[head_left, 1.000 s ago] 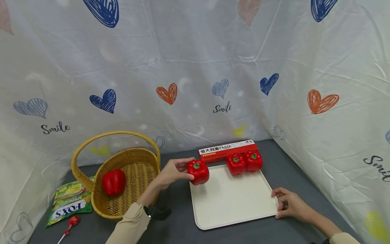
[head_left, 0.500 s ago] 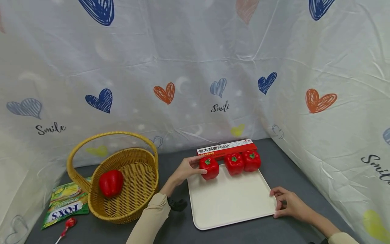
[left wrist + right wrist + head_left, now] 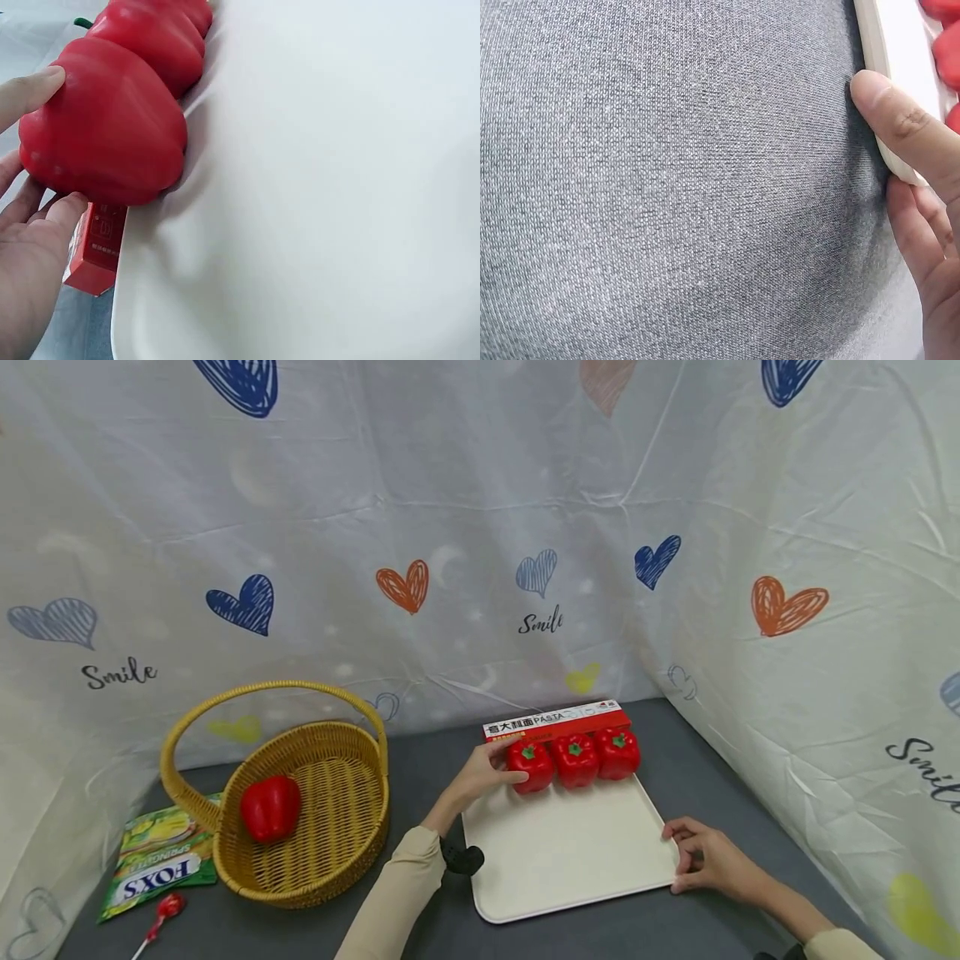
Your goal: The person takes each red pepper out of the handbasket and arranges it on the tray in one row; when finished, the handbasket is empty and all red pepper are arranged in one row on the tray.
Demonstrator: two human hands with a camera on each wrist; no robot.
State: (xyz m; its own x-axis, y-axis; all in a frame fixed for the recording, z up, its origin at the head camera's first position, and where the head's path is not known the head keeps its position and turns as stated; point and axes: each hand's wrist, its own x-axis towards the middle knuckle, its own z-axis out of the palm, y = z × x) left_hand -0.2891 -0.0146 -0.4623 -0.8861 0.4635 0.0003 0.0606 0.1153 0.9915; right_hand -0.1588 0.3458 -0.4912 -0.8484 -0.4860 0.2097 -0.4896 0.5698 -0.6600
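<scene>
My left hand (image 3: 480, 773) holds a red toy bell pepper (image 3: 534, 772) at the back left of a white tray (image 3: 570, 860). In the left wrist view, thumb and fingers span this bell pepper (image 3: 105, 127), which touches its neighbour. Beside it, a middle bell pepper (image 3: 576, 763) and a right-hand one (image 3: 618, 757) complete a row along the tray's back edge. At the tray's front right corner, my right hand (image 3: 712, 860) grips the rim; the right wrist view shows its thumb (image 3: 900, 120) against the tray's side (image 3: 870, 45).
A yellow wicker basket (image 3: 337, 814) with one red bell pepper (image 3: 270, 810) stands at left. Next to it lie a green FOX'S bag (image 3: 161, 864) and a red lollipop (image 3: 170, 906). Behind the tray lies a red pasta box (image 3: 600, 722), before a heart-printed curtain (image 3: 465, 677).
My left hand has carried its bell pepper rightward and back, from the tray's left edge up against the other two. The right hand keeps its hold on the tray corner.
</scene>
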